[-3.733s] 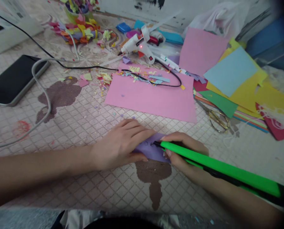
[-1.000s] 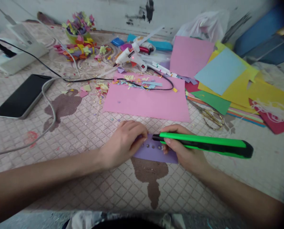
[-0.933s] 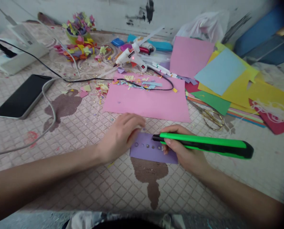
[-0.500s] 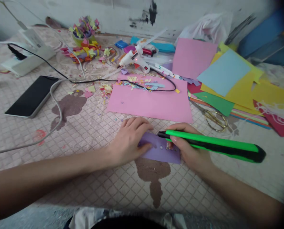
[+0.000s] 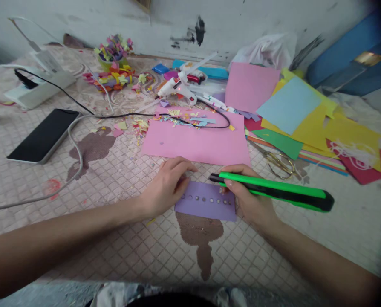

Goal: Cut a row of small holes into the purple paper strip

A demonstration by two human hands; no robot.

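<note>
head view: right hand (image 5: 253, 201) grips green cutter (image 5: 286, 192) beside purple card (image 5: 203, 210) on the tabletop (image 5: 129, 247); left hand (image 5: 163, 189) is half curled at card's left edge, its grip i cannot tell. work on the small round marks (image 5: 203, 199) seems under way, and more cutting would need card pressed flat.

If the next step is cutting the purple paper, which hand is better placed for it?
Right, I would say. The right hand holds the green cutter, its tip close to the far edge of the purple paper. The left hand, at the paper's left end, shows no tool.
</note>
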